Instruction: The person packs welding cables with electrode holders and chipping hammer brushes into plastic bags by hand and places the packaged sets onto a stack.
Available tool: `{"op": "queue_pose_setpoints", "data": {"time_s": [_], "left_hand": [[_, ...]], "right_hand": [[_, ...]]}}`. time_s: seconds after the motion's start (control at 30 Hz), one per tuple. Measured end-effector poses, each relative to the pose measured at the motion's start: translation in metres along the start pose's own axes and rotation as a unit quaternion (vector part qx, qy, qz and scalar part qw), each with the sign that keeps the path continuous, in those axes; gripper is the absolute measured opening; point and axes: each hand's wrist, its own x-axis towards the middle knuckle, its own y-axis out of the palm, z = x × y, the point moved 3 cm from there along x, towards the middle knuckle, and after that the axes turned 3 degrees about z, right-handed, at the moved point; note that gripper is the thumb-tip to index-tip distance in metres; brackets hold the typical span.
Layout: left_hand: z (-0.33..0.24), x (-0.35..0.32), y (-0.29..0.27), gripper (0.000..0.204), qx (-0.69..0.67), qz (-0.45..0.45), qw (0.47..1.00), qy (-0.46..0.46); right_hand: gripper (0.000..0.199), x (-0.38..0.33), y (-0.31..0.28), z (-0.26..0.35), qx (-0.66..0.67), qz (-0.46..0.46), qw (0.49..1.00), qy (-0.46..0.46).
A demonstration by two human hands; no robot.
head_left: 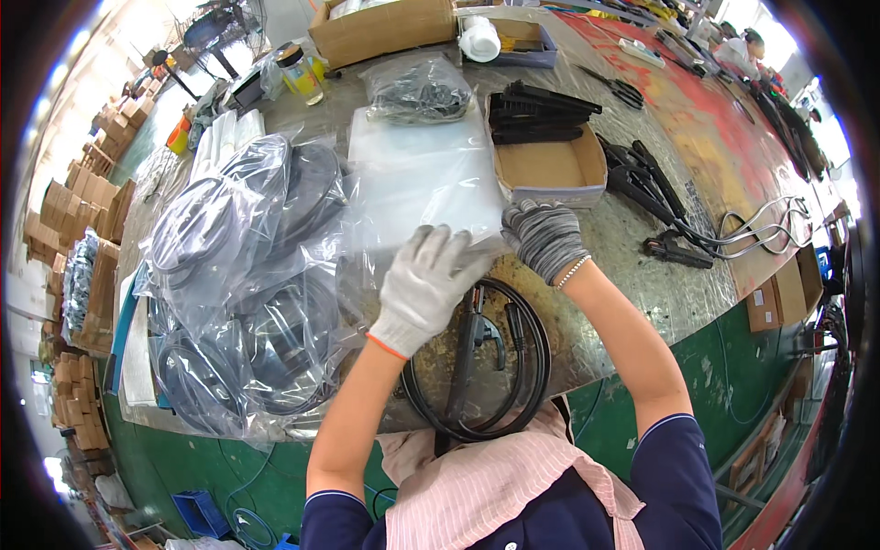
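A stack of clear flat plastic bags (417,174) lies on the table ahead of me. My left hand (427,286), in a white glove with an orange cuff edge, rests on the stack's near edge with its fingers stretched out. At the near right corner, my right hand (547,240), in a grey striped glove, has curled fingers that appear to pinch the top bag's edge; its fingertips are partly hidden. Closest to my body, a coiled black cable (541,367) with a black clamp-like handle (466,353) lies below both hands, touching neither.
Bagged cable coils (247,229) pile up at left. Beyond the stack is a bagged bundle of dark parts (420,89). An open cardboard box (550,170) with black handles (541,110) stands right of it. Scissors (623,90) and black clamps with cables (655,188) lie farther right.
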Motion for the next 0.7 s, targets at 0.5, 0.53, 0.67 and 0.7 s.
{"op": "queue_pose_setpoints", "data": {"time_s": [0.5,0.53,0.67,0.7], "left_hand": [[0.044,-0.052,0.04,0.064,0.198,0.344,0.877,-0.272],[0.051,-0.058,0.037,0.07,0.206,0.358,0.864,-0.288],[0.039,-0.09,0.026,0.063,0.198,0.402,0.879,-0.162],[0.022,-0.101,0.02,0.061,0.185,0.407,0.89,-0.089]], "right_hand": [[0.029,-0.013,0.081,-0.037,0.002,-0.012,0.998,0.055],[0.036,-0.016,0.064,-0.015,0.053,-0.018,0.998,0.026],[0.044,-0.068,0.042,-0.005,0.024,0.113,0.993,-0.035],[0.049,-0.078,0.036,-0.002,0.014,0.153,0.986,-0.061]]}}
